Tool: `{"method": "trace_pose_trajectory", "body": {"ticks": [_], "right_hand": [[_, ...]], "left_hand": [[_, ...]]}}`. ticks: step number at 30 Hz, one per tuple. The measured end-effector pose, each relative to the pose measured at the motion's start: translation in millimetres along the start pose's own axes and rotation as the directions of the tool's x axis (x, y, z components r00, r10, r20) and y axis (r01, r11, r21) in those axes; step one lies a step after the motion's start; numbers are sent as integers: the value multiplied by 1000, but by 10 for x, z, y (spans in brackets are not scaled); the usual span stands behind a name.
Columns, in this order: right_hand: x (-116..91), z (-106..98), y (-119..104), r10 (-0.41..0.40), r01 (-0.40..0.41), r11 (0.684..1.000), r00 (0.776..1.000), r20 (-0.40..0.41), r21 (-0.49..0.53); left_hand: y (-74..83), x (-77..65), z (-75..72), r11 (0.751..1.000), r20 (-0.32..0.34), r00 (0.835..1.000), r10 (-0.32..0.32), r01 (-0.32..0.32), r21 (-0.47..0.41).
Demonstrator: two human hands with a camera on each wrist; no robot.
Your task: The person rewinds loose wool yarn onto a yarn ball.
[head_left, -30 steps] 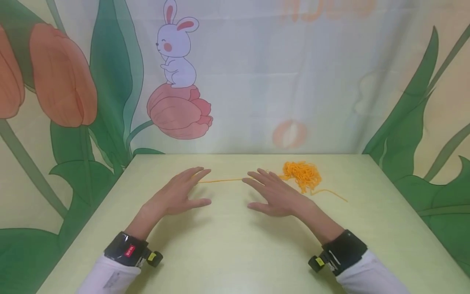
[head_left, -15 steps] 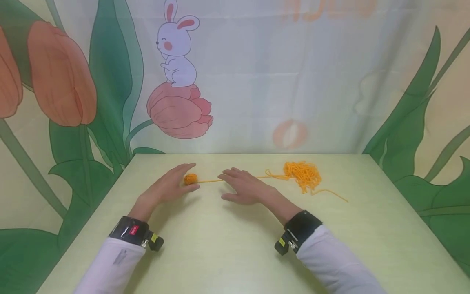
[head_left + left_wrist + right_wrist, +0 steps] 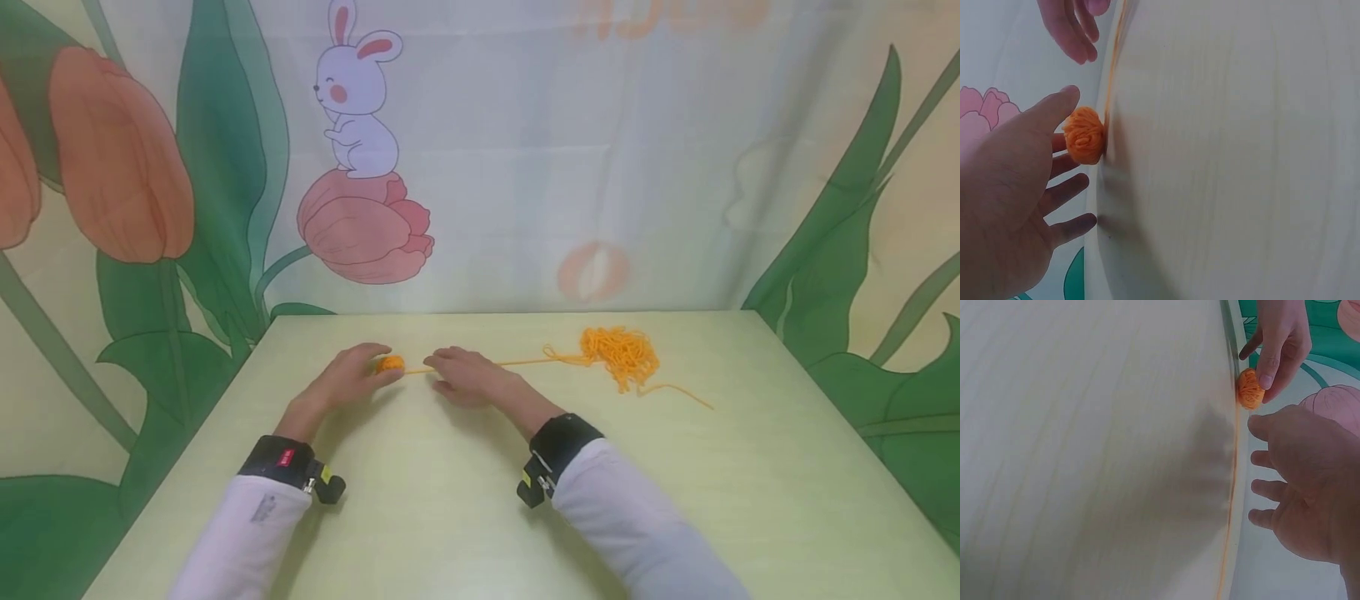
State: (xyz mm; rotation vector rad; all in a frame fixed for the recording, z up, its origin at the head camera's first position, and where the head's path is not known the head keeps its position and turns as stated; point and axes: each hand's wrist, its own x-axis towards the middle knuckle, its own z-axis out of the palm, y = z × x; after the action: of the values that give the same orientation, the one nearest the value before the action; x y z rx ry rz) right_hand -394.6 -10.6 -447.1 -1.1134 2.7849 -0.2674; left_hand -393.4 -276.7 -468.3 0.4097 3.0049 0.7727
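Observation:
A small ball of orange yarn (image 3: 391, 364) sits on the table toward the far left. My left hand (image 3: 347, 377) is at the ball, with the thumb on the near side and the fingers on the far side. In the left wrist view the ball (image 3: 1084, 135) lies beside the thumb tip, and the other fingers are spread. Whether thumb or fingers press on it is unclear. My right hand (image 3: 468, 377) hovers over the yarn strand (image 3: 525, 362) just right of the ball, fingers loosely bent and holding nothing visible. That strand runs rightward to a loose yarn heap (image 3: 621, 357).
A loose yarn end (image 3: 678, 392) trails right of the heap. The pale table (image 3: 465, 517) ends at the back against a printed curtain (image 3: 510, 167) with a rabbit and tulips. Each wrist wears a black strap with a small camera.
My right hand has moved left along the strand toward the ball. My left hand has shifted slightly left, and the ball, hidden at first, now shows between thumb and fingers.

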Motion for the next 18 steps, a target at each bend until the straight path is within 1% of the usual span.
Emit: {"method": "trace_pose_trajectory", "body": {"ticks": [3, 5, 7, 10, 12, 16, 18], "right_hand": [[104, 95, 43, 49, -49, 999, 999, -8, -13], [304, 317, 230, 64, -65, 998, 997, -34, -27], [527, 558, 435, 68, -72, 995, 995, -67, -64], [757, 805, 646, 59, -73, 991, 991, -118, -115], [655, 693, 509, 74, -93, 984, 989, -126, -151], [271, 344, 91, 104, -135, 966, 984, -145, -222], [164, 265, -17, 107, -143, 959, 982, -155, -245]], "left_hand": [[3, 3, 48, 1000, -4, 1000, -1, 1, -4], [8, 6, 77, 1000, -3, 1000, -5, 5, -3], [16, 8, 101, 1000, -5, 1000, -15, 15, -3], [38, 13, 117, 1000, -17, 1000, -18, 18, 4], [49, 16, 122, 1000, -29, 999, -13, 14, 7], [49, 23, 140, 1000, -47, 999, -2, 3, 3], [40, 22, 156, 1000, -51, 999, -1, 1, -4]]}}
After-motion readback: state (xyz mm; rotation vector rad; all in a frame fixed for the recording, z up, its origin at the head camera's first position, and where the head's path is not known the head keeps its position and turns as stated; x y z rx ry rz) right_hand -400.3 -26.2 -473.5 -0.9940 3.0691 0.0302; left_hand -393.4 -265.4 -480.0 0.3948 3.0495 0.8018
